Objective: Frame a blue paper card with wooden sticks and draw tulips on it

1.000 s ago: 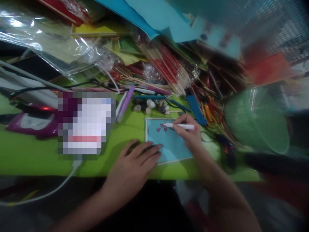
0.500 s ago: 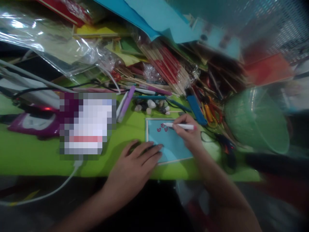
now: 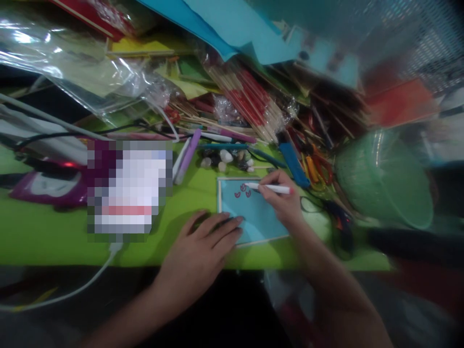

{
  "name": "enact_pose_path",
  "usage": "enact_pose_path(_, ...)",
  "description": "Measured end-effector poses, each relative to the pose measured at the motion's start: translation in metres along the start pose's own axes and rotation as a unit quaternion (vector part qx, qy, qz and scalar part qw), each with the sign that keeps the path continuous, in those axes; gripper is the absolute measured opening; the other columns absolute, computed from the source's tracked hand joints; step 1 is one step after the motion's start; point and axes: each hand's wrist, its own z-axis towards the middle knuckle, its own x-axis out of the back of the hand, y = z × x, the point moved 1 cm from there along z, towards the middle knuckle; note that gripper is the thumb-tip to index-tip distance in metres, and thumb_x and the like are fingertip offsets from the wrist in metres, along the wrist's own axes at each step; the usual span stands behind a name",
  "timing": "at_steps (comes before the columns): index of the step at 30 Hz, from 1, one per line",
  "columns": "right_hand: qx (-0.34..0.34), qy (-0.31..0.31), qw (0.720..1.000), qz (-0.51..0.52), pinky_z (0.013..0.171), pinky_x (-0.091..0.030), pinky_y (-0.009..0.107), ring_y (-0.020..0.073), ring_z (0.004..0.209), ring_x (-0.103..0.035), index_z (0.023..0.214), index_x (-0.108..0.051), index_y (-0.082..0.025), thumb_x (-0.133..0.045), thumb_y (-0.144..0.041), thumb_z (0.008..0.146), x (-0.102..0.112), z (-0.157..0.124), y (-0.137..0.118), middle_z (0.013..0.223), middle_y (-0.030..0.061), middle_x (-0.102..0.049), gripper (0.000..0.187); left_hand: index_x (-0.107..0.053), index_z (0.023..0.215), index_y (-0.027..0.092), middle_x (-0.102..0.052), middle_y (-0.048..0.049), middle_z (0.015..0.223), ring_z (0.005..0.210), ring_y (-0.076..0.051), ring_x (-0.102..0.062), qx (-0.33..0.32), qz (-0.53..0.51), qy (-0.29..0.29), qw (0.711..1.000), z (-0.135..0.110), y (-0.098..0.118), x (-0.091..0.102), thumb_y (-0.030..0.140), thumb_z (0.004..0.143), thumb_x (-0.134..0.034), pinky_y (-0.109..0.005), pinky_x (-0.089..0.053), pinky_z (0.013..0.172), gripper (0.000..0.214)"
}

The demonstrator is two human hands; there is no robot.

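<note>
Head camera: right of the frame's centre, the right hand (image 3: pixel 284 198) pinches a white marker (image 3: pixel 273 188) between thumb and fingers, its tip at small red drawings (image 3: pixel 243 188) on a blue card (image 3: pixel 259 220), also right of centre. At lower centre, the left hand (image 3: pixel 199 246) has its fingers slightly spread, tips on the card's lower left. Stones (image 3: pixel 226 155) lie just above the card, near the middle of the frame

Pebbles (image 3: pixel 226 155) lie left of a green basket (image 3: pixel 384 181)
</note>
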Motion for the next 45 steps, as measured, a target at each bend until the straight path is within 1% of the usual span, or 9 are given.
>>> enact_pose_path(6,0.005,0.000,1.000,0.008,0.059,-0.044,0.029,0.0153,0.065,-0.057,0.077,-0.066,-0.024,-0.077,-0.030,0.079,0.0014,-0.0004,0.0004,0.071,-0.0024,-0.066,0.012,-0.071,0.127,0.025,-0.074,0.0037,0.140,0.127,-0.024,-0.065,0.004,-0.002,-0.003,1.000,0.0003,0.0005,0.0002,0.019,0.107,-0.053,-0.048,-0.040,0.113,0.027)
enact_pose_path(13,0.010,-0.003,1.000,0.000,0.062,-0.044,0.030,0.0155,0.067,-0.057,0.077,-0.067,-0.024,-0.076,-0.028,0.079,0.0032,-0.0011,0.0005,0.072,-0.0024,-0.065,0.010,-0.070,0.130,0.025,-0.074,0.0019,0.141,0.129,-0.024,-0.064,0.003,-0.002,-0.012,1.000,-0.0006,-0.0004,0.0001,0.017,0.103,-0.057,-0.048,-0.041,0.114,0.031)
enact_pose_path(16,0.008,0.000,1.000,0.016,0.061,-0.044,0.029,0.0151,0.067,-0.057,0.078,-0.068,-0.024,-0.076,-0.027,0.079,0.0033,-0.0008,0.0012,0.072,-0.0023,-0.065,0.009,-0.070,0.129,0.025,-0.074,0.0018,0.140,0.128,-0.025,-0.065,0.004,-0.004,-0.006,1.000,-0.0013,-0.0007,-0.0007,0.017,0.103,-0.057,-0.048,-0.041,0.115,0.030)
enact_pose_path(21,-0.005,0.024,0.998,0.052,0.058,-0.042,0.027,0.0142,0.064,-0.055,0.078,-0.067,-0.023,-0.078,-0.030,0.076,0.0039,0.0005,0.0016,0.072,-0.0023,-0.065,0.013,-0.071,0.128,0.024,-0.075,0.0015,0.139,0.129,-0.024,-0.064,0.002,-0.001,-0.001,1.000,-0.0012,-0.0001,-0.0007,0.018,0.105,-0.054,-0.046,-0.039,0.117,0.029)
enact_pose_path(34,-0.001,0.014,1.000,0.028,0.057,-0.044,0.028,0.0145,0.064,-0.056,0.078,-0.067,-0.024,-0.076,-0.031,0.077,0.0025,0.0014,-0.0021,0.071,-0.0022,-0.065,0.011,-0.070,0.128,0.023,-0.073,0.0034,0.141,0.128,-0.025,-0.063,-0.001,-0.006,-0.003,1.000,-0.0008,-0.0003,-0.0001,0.017,0.105,-0.053,-0.048,-0.038,0.114,0.029)
enact_pose_path(42,-0.003,0.010,1.000,0.016,0.059,-0.045,0.028,0.0147,0.065,-0.057,0.077,-0.066,-0.024,-0.075,-0.030,0.075,0.0024,0.0021,-0.0019,0.072,-0.0019,-0.066,0.011,-0.071,0.127,0.024,-0.075,0.0023,0.138,0.127,-0.024,-0.065,0.001,0.000,0.001,1.000,-0.0002,0.0004,0.0004,0.018,0.105,-0.054,-0.047,-0.040,0.113,0.028)
enact_pose_path(45,-0.003,0.006,1.000,0.014,0.059,-0.045,0.028,0.0148,0.065,-0.057,0.077,-0.066,-0.024,-0.075,-0.030,0.076,0.0017,0.0022,-0.0026,0.071,-0.0020,-0.066,0.012,-0.071,0.126,0.024,-0.075,0.0033,0.139,0.127,-0.025,-0.064,0.002,0.000,0.001,1.000,-0.0003,0.0003,0.0002,0.018,0.106,-0.054,-0.048,-0.040,0.113,0.027)
